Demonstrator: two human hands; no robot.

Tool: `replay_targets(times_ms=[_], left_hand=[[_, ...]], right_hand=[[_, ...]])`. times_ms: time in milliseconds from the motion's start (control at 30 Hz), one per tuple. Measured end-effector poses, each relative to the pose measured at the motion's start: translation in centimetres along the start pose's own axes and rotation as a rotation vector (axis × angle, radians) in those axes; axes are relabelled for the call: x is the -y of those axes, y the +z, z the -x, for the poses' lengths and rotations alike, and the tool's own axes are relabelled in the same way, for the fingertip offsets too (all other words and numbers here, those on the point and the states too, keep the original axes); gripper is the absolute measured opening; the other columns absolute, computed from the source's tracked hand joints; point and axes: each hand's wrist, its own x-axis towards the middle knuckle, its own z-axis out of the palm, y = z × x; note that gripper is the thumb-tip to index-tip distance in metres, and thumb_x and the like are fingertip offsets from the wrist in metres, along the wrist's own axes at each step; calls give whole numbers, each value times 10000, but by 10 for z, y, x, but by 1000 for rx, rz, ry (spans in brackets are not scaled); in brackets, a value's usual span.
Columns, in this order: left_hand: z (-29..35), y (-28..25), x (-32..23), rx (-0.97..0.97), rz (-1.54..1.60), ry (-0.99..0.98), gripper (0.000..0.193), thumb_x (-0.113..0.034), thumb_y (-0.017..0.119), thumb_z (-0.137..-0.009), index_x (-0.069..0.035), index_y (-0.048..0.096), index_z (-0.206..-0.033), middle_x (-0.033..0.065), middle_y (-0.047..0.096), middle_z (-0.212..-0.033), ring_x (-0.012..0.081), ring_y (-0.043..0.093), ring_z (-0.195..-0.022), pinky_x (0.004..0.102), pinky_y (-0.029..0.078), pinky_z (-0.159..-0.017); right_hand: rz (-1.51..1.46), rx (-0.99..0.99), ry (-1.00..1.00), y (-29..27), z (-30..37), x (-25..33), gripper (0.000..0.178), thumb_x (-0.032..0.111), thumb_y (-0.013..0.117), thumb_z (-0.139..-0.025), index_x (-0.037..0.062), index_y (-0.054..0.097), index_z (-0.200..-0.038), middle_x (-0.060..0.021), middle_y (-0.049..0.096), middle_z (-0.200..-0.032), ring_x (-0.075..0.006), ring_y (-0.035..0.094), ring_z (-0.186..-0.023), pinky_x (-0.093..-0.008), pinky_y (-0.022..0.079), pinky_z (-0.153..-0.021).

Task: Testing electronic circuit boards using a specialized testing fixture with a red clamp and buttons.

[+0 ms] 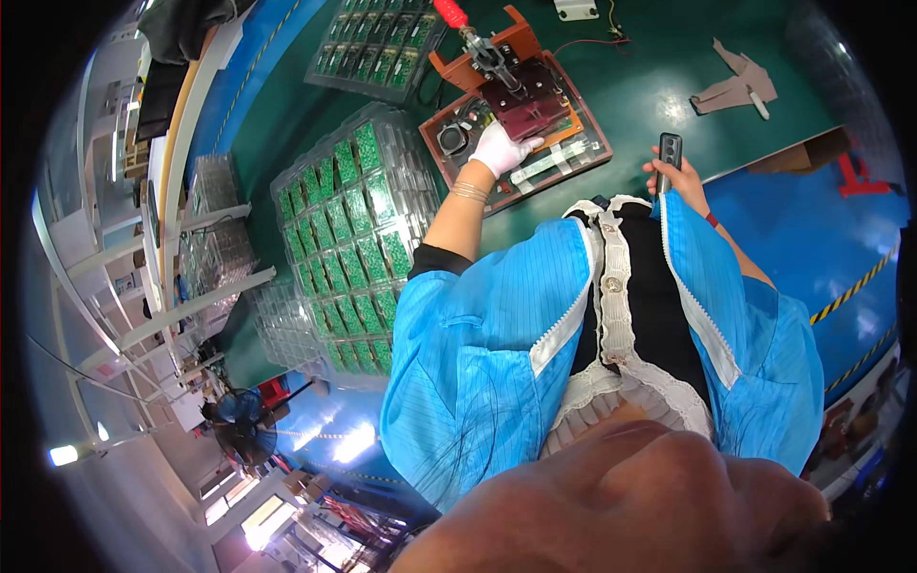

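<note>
My left hand (501, 151), in a white glove, reaches into an orange-brown box-shaped test fixture (597, 143). It lies against the front left of a dark red plate (523, 103), under a toggle clamp (490, 59) with a red handle. One digit stretches right along the plate's front edge; the other fingertips are hidden, so any grip there is unclear. A pale strip (554, 163) lies in the fixture's front part. Bare and to the right of the box, my right hand (680, 179) is closed round a black handheld device with round buttons (671, 150), held upright.
Stacked clear trays of green circuit boards (346, 224) stand left of the fixture, and another tray (377, 43) lies behind it. A beige cloth (740, 84) with a white pen-like stick (759, 105) lies at the right of the green table (659, 72). Empty-looking clear trays (287, 329) sit lower left.
</note>
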Motion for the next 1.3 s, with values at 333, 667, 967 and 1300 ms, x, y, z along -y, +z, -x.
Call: replay_targets(times_ms=[333, 667, 967, 1300], left_hand=[[19, 11, -20, -158, -380, 181, 428, -343, 510, -881, -111, 573, -1235, 74, 567, -1277, 298, 480, -1191, 413, 331, -1018], [41, 21, -37, -166, -279, -30, 382, -324, 511, -876, -81, 619, -1151, 88, 597, -1223, 312, 499, -1166, 435, 312, -1038], [72, 4, -33, -235, -232, 80, 300, -258, 501, -893, -65, 659, -1060, 59, 639, -1165, 295, 552, -1121, 367, 384, -982], [135, 17, -32, -644, 97, -389, 227, -188, 507, -907, -77, 683, -996, 35, 671, -1092, 241, 585, -1093, 357, 390, -998]], right_hand=[[-13, 21, 87, 11, -7, 4, 379, 103, 582, -885, 29, 502, -1247, -119, 638, -926, -163, 587, -667, -259, 479, -594], [-20, 27, 62, 11, -22, 9, 374, 130, 582, -890, 34, 507, -1244, -99, 638, -928, -129, 565, -650, -251, 477, -583], [420, 274, -822, 176, -34, 190, 211, 156, 631, -847, 14, 586, -997, -67, 646, -816, -107, 545, -585, -211, 430, -561], [458, 674, -449, 243, -151, 186, 187, 146, 644, -824, 7, 606, -943, -63, 628, -705, -127, 549, -510, -240, 465, -493]])
